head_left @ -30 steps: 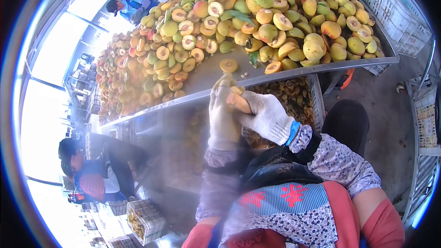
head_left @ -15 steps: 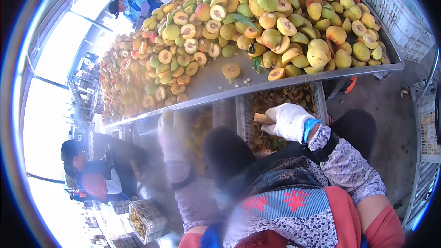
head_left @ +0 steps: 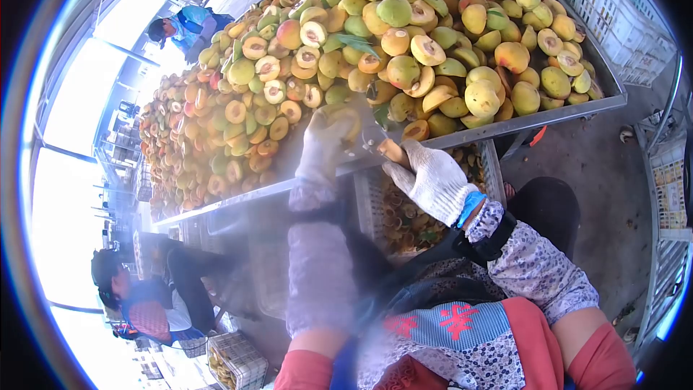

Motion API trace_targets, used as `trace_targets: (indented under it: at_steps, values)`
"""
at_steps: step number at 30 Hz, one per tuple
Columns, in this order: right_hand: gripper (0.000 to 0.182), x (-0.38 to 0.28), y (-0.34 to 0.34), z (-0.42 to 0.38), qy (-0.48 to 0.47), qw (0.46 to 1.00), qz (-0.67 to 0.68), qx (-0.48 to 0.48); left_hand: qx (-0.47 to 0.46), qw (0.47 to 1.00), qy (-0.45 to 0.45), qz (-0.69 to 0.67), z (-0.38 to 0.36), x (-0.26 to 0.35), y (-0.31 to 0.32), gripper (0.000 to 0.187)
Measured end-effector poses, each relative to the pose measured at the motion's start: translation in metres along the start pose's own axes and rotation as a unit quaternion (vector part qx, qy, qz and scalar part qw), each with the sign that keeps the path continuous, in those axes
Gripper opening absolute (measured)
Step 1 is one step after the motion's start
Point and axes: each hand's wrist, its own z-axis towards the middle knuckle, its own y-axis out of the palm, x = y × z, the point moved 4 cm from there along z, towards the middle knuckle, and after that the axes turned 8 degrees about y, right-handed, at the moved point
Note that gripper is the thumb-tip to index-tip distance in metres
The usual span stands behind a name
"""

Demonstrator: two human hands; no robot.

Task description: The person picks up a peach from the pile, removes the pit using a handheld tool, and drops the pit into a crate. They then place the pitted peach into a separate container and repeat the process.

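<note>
My right hand (head_left: 437,182), in a white knit glove, is closed around the wooden handle of a metal-headed tool (head_left: 392,150). The tool's metal end points up and left over the near edge of the steel table (head_left: 440,128). Opposite it, my left hand (head_left: 321,146), also gloved and hazy in the view, has its fingers round a yellow peach (head_left: 348,119) at the table surface. The peach is partly blurred and lies close to the tool's metal end. A large heap of halved and whole peaches (head_left: 404,43) covers the table just beyond both hands.
Below the table edge, between my knees, stands a crate (head_left: 368,206) with cut fruit pieces (head_left: 415,220). White crates (head_left: 606,22) are stacked at the right. One person (head_left: 189,29) is across the table; another person (head_left: 155,303) sits at the left near a fruit crate (head_left: 237,361).
My right hand has risen with the tool from over the crate to the table edge. My left hand has moved up and right from below the edge onto a peach.
</note>
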Motion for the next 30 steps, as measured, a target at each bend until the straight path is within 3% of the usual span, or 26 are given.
trace_targets:
  at_steps: [1, 3, 5, 6, 7, 8, 9, 10, 11, 13, 16, 20, 24, 27, 29, 30]
  values:
    - [0.03, -0.003, 0.0, 0.001, -0.022, 0.999, 0.029, 0.019, 0.09, 0.967, -0.166, -0.169, -0.016, 0.025, 0.003, 0.035]
    - [0.03, -0.006, 0.001, 0.002, -0.043, 0.997, 0.057, 0.037, 0.081, 0.959, -0.156, -0.224, -0.035, 0.037, 0.011, 0.03]
    - [0.029, -0.005, 0.006, 0.003, -0.033, 0.999, 0.008, 0.028, 0.096, 0.965, -0.031, -0.241, -0.044, 0.048, 0.018, 0.029]
    - [0.029, -0.005, 0.006, 0.002, -0.032, 0.999, 0.007, 0.028, 0.072, 0.993, 0.079, -0.053, -0.043, 0.029, 0.012, 0.029]
    - [0.03, -0.006, 0.006, 0.001, -0.038, 0.999, -0.01, 0.023, 0.073, 0.993, 0.079, -0.056, -0.043, 0.022, 0.015, 0.029]
    - [0.03, -0.007, 0.006, 0.0, -0.044, 0.998, -0.027, 0.018, 0.125, 0.959, 0.005, -0.252, -0.045, 0.009, 0.018, 0.029]
    - [0.03, -0.006, 0.008, -0.001, -0.046, 0.998, -0.03, 0.015, 0.173, 0.88, -0.069, -0.436, -0.048, 0.0, 0.024, 0.028]
    - [0.032, -0.006, 0.012, -0.001, -0.057, 0.998, -0.022, 0.012, 0.169, 0.947, -0.009, -0.271, -0.049, 0.004, 0.021, 0.029]
    - [0.034, -0.006, 0.014, -0.001, -0.068, 0.998, -0.014, 0.01, 0.172, 0.947, -0.009, -0.273, -0.051, 0.003, 0.022, 0.029]
    - [0.034, -0.008, 0.019, 0.0, -0.034, 0.999, -0.041, -0.008, 0.18, 0.852, -0.072, -0.486, -0.054, 0.009, 0.027, 0.034]
    - [0.034, -0.007, 0.027, 0.002, 0.006, 0.997, -0.064, -0.039, 0.116, 0.831, -0.088, -0.536, -0.054, 0.016, 0.03, 0.039]
    - [0.037, -0.008, 0.029, 0.002, 0.005, 0.996, -0.078, -0.052, 0.154, 0.822, -0.133, -0.532, -0.058, 0.019, 0.036, 0.041]
    - [0.039, -0.009, 0.032, -0.001, 0.019, 0.995, -0.053, -0.08, 0.163, 0.849, -0.099, -0.492, -0.061, 0.026, 0.04, 0.041]
    - [0.038, -0.008, 0.043, -0.01, 0.066, 0.992, 0.028, -0.104, 0.189, 0.875, -0.076, -0.438, -0.067, 0.043, 0.042, 0.041]
    - [0.034, -0.005, 0.06, -0.018, 0.073, 0.937, 0.305, -0.154, 0.208, 0.886, -0.076, -0.407, -0.069, 0.047, 0.043, 0.041]
    - [0.031, -0.007, 0.063, -0.021, 0.099, 0.912, 0.356, -0.178, 0.21, 0.901, -0.035, -0.377, -0.068, 0.049, 0.042, 0.042]
